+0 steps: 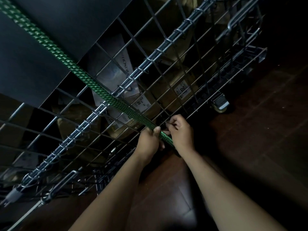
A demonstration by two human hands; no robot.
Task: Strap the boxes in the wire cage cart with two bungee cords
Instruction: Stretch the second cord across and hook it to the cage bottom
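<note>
A green bungee cord (93,84) runs taut from the upper left, over a dark box (41,47), down the wire cage cart (150,59) side to my hands. My left hand (148,142) grips the cord near its lower end. My right hand (180,132) sits just beyond it, fingers curled at the cage wire where the cord's end lies; the hook itself is hidden. Brown cardboard boxes (166,90) with white labels show through the mesh.
A caster wheel (220,104) stands under the cart at the right. The floor (258,130) is dark brown wood, stretching right and below my arms. The cart's folded wire panels and a handle bar (61,185) lie at lower left.
</note>
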